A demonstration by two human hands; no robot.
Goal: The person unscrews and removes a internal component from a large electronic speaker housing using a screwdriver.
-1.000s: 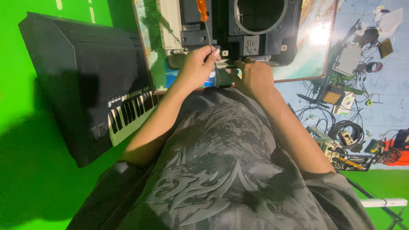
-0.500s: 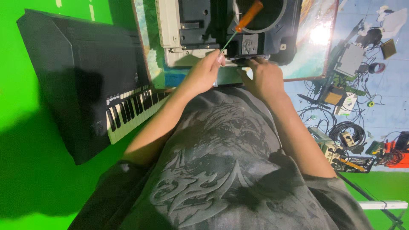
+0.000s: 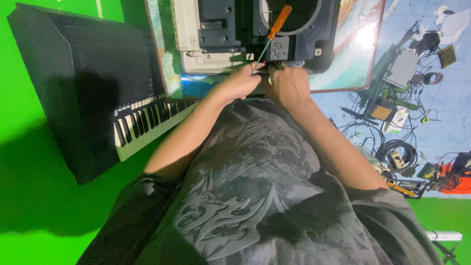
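A black and cream device (image 3: 230, 34) with a round opening lies on a colourful board (image 3: 353, 54) in front of me. My left hand (image 3: 240, 83) pinches the thin shaft of an orange-handled screwdriver (image 3: 278, 20) near its tip, at the device's near edge. The screwdriver leans up and to the right over the device. My right hand (image 3: 287, 87) sits right beside the left, fingers curled on the device's near edge. Its fingertips are hidden behind the back of the hand. Both hands almost touch.
A black keyboard (image 3: 98, 93) with white and black keys leans at the left against a green backdrop. At the right, several cables, circuit boards and small electronic parts (image 3: 397, 147) are spread over a blue floor. My grey patterned shirt (image 3: 255, 196) fills the lower view.
The screwdriver has tipped from upright to leaning right, its handle now over the round opening. Both hands have drawn closer together at the device's near edge.
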